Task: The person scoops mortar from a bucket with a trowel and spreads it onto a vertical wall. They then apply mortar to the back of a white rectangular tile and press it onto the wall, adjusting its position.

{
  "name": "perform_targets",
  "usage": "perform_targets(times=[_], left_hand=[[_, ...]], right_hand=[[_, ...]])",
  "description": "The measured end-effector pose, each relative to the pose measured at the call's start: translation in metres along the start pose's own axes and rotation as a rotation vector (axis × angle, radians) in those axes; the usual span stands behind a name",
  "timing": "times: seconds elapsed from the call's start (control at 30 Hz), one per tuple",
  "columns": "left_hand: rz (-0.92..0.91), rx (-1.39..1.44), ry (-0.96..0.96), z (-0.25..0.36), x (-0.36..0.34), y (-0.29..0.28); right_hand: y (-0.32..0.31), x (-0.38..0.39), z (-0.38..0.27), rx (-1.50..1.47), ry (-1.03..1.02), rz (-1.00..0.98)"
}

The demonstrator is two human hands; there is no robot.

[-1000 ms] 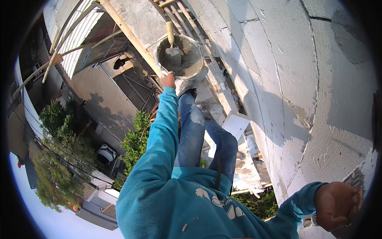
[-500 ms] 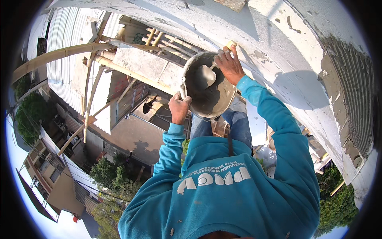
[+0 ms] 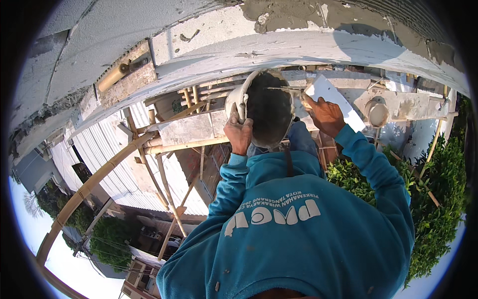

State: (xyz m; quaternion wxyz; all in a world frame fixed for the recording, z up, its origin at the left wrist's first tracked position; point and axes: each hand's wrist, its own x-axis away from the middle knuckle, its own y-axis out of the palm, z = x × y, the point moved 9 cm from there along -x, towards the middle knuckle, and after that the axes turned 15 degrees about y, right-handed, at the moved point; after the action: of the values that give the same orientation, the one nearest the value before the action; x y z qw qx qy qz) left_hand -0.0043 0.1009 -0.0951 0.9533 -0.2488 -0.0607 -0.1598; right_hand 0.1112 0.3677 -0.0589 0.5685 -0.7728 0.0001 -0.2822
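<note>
My left hand (image 3: 238, 131) grips the rim of a pale, mortar-smeared bucket (image 3: 237, 95), which is tilted in front of my body. Wet grey mortar (image 3: 269, 112) lies inside it. In my right hand (image 3: 324, 115) is a trowel (image 3: 285, 89), its thin blade seen edge-on across the bucket's mouth. My fingers are wrapped round its handle, which they partly hide.
A notched trowel with a wooden handle (image 3: 117, 74) lies on the white wall ledge to the left. Grey mortar (image 3: 294, 15) coats part of the wall. Bamboo scaffolding (image 3: 94, 177), planks, a second bucket (image 3: 377, 113) and a white panel (image 3: 334, 98) are below.
My view has swung to the right along the wall. The trowel has come up from the mortar to the bucket's right side, and its blade has turned edge-on. My left hand keeps the rim.
</note>
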Motion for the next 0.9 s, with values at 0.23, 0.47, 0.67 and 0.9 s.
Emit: perform_targets(times=[0.23,0.47,0.67,0.9], left_hand=[[-0.215,-0.029,0.337,0.113,-0.023,0.035],[-0.613,-0.081,0.507,0.158,-0.02,0.094],[-0.827,-0.037,0.597,0.185,-0.011,0.126],[-0.852,-0.112,0.594,0.18,-0.012,0.145]], right_hand=[[0.04,0.027,0.035,-0.118,0.207,-0.007],[0.063,0.067,0.064,-0.287,0.175,-0.146],[0.104,0.119,0.019,-0.719,0.228,-0.311],[0.13,0.151,-0.019,-1.429,0.294,0.002]])
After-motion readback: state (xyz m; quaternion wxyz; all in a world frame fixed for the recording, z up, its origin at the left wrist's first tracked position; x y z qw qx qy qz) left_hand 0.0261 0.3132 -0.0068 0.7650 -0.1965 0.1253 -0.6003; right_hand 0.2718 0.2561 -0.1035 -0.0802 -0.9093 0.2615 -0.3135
